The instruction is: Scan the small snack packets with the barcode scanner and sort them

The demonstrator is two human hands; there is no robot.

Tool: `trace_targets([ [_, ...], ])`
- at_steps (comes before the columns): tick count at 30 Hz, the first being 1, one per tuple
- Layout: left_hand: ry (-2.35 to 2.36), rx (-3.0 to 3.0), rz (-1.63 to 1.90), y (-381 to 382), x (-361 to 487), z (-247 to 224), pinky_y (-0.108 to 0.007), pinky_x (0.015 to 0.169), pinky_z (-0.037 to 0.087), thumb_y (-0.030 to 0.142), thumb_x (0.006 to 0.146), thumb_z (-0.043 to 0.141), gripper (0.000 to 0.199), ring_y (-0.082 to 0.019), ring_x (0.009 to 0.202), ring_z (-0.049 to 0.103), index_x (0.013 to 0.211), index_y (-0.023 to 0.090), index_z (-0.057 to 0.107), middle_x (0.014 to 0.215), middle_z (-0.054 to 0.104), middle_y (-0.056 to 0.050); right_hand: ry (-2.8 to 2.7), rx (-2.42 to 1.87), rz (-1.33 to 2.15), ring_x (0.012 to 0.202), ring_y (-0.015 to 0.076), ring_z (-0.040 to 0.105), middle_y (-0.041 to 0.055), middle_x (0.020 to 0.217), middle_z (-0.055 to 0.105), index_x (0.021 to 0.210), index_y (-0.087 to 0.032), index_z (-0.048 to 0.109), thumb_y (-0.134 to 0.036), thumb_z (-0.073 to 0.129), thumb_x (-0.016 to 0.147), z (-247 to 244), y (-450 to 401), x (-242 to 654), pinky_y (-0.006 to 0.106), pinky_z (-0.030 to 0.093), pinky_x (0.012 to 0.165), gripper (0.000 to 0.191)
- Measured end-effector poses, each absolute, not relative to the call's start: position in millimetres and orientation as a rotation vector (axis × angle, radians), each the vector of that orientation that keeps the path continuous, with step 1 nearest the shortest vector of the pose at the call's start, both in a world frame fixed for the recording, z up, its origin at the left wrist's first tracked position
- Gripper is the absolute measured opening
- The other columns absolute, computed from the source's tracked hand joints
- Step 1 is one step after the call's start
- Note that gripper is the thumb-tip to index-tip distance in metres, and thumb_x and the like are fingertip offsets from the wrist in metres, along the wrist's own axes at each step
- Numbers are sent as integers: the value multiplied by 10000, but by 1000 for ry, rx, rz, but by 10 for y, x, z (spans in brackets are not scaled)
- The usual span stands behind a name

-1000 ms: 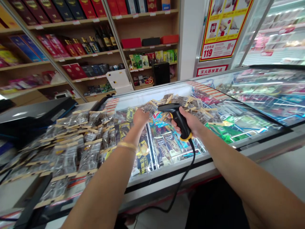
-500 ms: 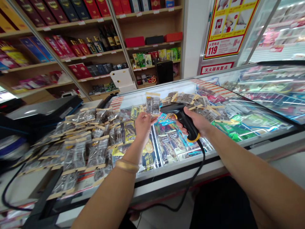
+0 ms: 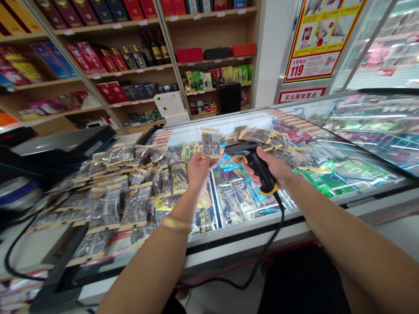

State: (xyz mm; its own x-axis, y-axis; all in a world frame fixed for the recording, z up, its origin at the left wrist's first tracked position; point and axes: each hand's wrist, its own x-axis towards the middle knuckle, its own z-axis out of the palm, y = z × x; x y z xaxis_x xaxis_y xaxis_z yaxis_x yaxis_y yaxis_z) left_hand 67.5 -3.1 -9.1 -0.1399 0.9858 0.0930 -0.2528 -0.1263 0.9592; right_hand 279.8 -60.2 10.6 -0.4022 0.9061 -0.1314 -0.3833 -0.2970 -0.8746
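My left hand [image 3: 198, 171] pinches the lower edge of a small clear snack packet [image 3: 211, 142] with tan paper ends, held upright over the freezer's glass lid. Around the grip of a black and yellow barcode scanner [image 3: 262, 169] my right hand [image 3: 275, 166] is wrapped. The scanner's head points left, close beside the packet. Many similar snack packets [image 3: 135, 205] lie piled on the glass to the left of my left hand. A further pile of packets [image 3: 258, 134] lies beyond the scanner.
Through the chest freezer's glass show ice cream wrappers [image 3: 240, 196]. The scanner's black cable [image 3: 266, 244] hangs over the freezer's front edge. Dark equipment [image 3: 75, 141] stands at the left. Shelves [image 3: 127, 72] with boxes and bottles line the back, beside a fire-notice poster [image 3: 325, 43].
The whole view has shifted slightly to the right and down. Both hands keep their hold, and the packet and scanner stay about the same distance apart.
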Motion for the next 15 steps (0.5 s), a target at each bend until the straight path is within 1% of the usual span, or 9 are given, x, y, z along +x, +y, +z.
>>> trace_targets([
  [5,1059,944,1508,-97,703,61,-330,828,628,149,851,595,146,-135,638,748,785,199,475,574,619,66,-1012,-760,1808,441,103,444,-8,629,548,974,-173,619,-681,629,872,55,-594,2838,230,392,414,518],
  [8,1056,965,1497,-192,553,260,-371,858,630,153,859,625,150,-171,687,771,799,193,493,593,631,49,-1012,-766,1778,460,116,442,3,657,547,958,-190,625,-670,612,887,34,-578,2827,250,400,426,486],
  [11,1063,1036,1499,-392,182,470,-403,900,628,164,862,652,156,-191,743,786,812,185,506,641,658,33,-1037,-754,1758,470,130,436,8,654,536,969,-193,641,-676,610,880,68,-570,2731,266,392,417,493],
  [15,1178,1030,1577,-750,-506,621,-363,870,639,165,848,672,194,-171,723,782,798,190,486,646,668,44,-1083,-717,1811,469,132,439,9,648,533,947,-191,634,-672,587,893,185,-567,2405,267,395,416,486],
])
